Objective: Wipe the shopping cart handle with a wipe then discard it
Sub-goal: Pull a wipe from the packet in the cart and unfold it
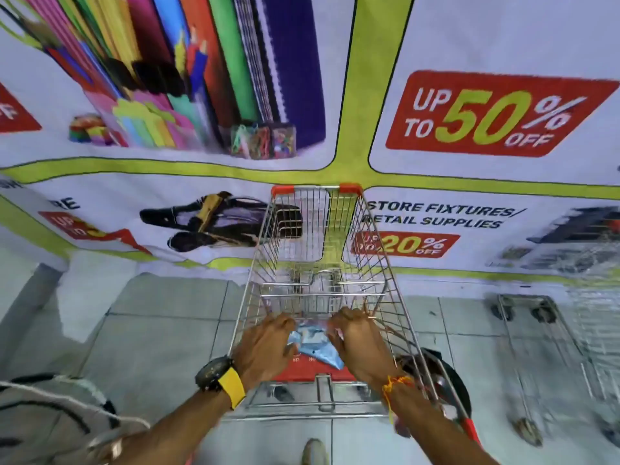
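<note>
We had the cart [315, 263] nosed at the banner wall, both hands, left hand [265, 347] and right hand [359, 340], gripping the blue wipe pack [317, 344] over the seat flap at the handle end; risk: it slipped through the wires.

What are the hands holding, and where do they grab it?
Both hands, left hand and right hand, hold a light blue packet over the cart, one at each side edge.

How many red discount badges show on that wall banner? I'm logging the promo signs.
4. "Up to 50% off" badge upper right; "20% off" badge right of the shopping cart; a cropped badge at the left edge; another lower left. More may lie outside the view.
</note>
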`<action>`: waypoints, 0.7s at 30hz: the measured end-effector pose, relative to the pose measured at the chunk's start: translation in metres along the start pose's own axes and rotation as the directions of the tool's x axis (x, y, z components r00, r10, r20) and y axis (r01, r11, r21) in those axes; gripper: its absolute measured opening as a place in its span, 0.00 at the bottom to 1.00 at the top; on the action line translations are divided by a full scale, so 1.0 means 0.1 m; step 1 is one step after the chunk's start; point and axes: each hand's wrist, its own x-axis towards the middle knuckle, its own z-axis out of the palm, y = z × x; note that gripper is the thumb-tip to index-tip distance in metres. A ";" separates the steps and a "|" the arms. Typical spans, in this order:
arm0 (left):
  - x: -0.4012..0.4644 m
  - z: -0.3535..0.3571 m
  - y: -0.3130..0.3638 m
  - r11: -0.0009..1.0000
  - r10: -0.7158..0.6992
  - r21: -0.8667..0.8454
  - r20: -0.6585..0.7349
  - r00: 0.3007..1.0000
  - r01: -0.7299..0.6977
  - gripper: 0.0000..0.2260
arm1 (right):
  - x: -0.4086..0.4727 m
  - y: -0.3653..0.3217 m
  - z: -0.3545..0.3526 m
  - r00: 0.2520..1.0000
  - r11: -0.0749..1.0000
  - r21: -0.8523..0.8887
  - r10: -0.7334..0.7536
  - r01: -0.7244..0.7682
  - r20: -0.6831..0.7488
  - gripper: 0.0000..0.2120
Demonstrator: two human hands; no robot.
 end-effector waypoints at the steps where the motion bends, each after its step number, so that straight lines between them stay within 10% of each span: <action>1: 0.08 0.11 -0.04 1.000 -0.015 -0.003 0.057 0.998 0.015 0.22 | 0.09 0.07 0.15 0.999 1.000 0.024 0.012 -0.014 0.049 0.09; 8: 0.40 0.73 -0.34 0.996 -0.066 -0.042 0.305 0.950 0.083 0.26 | 0.51 0.12 0.81 0.958 0.986 0.053 0.138 -0.156 0.253 0.08; 13: 0.40 0.94 -0.40 0.992 -0.032 -0.101 0.347 0.937 0.072 0.27 | 0.64 0.16 1.20 0.929 0.966 -0.027 0.255 -0.257 0.269 0.19; 21: 0.37 0.92 -0.44 0.998 0.032 -0.070 0.368 0.929 -0.007 0.18 | 0.60 0.23 1.21 0.945 0.971 -0.056 0.240 -0.233 0.224 0.09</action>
